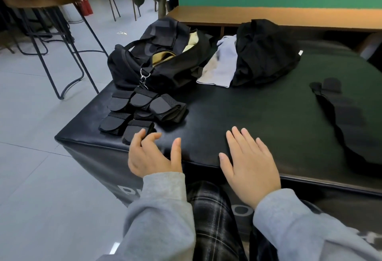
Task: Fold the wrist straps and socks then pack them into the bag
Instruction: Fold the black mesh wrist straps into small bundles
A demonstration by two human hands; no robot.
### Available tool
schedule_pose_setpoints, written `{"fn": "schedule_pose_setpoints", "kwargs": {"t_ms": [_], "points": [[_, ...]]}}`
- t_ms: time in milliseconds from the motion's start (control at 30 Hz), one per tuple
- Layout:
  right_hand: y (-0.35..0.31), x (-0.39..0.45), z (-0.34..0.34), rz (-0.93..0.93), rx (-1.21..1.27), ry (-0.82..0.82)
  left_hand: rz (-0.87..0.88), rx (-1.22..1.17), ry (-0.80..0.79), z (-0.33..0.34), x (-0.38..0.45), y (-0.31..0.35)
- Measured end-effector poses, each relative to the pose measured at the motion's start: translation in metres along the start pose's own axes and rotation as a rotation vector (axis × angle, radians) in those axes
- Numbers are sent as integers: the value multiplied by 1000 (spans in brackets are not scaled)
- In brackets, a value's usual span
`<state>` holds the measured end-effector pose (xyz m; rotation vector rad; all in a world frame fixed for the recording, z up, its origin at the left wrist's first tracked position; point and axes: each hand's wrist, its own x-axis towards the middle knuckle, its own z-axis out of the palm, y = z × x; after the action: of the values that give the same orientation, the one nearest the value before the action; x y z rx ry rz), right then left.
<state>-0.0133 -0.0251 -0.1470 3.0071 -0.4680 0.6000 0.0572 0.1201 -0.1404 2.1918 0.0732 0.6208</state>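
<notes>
At the near edge of the black padded tabletop (258,114) both hands are empty. The left hand (154,155) hovers near the near-left corner with fingers loosely curled, its fingertips just touching or just short of the nearest folded strap; which, I cannot tell. The right hand (251,165) lies flat with fingers spread on bare padding, gripping nothing.

Just beyond the left hand, the folded straps (142,112) sit in a tight cluster along the left edge, several touching each other. One long strap (347,120) lies unfolded, well apart by the right edge. Farther back, the bag (157,60) stands open at the far-left, its pale lining showing. Beside it the socks (222,64) lie flat and unfolded, their right side tucked against a black garment (266,52).

Risks, as I judge them: the cluster sits close to the left edge, so a careless grab could knock a strap to the floor or spring a fold open. The black strap on black padding is easy to overlook. Pulling the socks could drag the garment along.
</notes>
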Motion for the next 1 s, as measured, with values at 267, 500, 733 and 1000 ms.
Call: {"fn": "schedule_pose_setpoints", "kwargs": {"t_ms": [267, 500, 733, 1000], "points": [[15, -31, -1, 1, 131, 99, 389, -241, -96, 11, -61, 47], [65, -40, -23, 252, 372, 401, 228, -309, -260, 22, -119, 84], [121, -59, -28, 450, 230, 452, 433, -257, -369, 38, -137, 65], [149, -74, -21, 629, 153, 440, 486, -231, -426, 41, -141, 59]]}}
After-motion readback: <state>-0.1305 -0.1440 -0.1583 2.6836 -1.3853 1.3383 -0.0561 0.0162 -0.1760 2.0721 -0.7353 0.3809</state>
